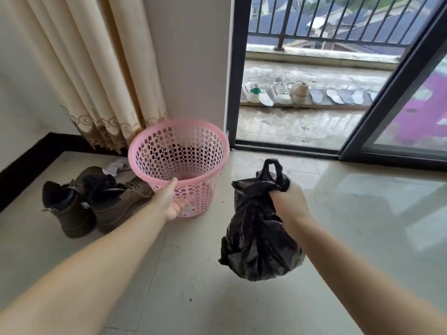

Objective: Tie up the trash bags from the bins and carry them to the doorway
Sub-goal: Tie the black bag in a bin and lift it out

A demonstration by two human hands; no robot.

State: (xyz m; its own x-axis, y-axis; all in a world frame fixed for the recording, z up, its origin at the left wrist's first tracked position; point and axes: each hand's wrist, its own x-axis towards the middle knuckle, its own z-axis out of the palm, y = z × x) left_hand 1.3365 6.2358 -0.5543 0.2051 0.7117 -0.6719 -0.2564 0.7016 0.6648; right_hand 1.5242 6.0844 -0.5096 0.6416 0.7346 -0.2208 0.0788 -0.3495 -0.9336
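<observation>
No text, label, brand, number or sign can be read on anything shown; any marks on the shoes point(251, 91) are too blurred.

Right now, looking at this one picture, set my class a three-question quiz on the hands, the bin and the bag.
1. True or false: the black trash bag lies inside the pink bin.
2. What does the left hand grip?
A. a boot
B. the bin's rim
C. the curtain
3. Fill in: the right hand holds the bag by its gathered ____.

Key
1. False; it hangs outside, right of the bin.
2. B
3. neck
</observation>
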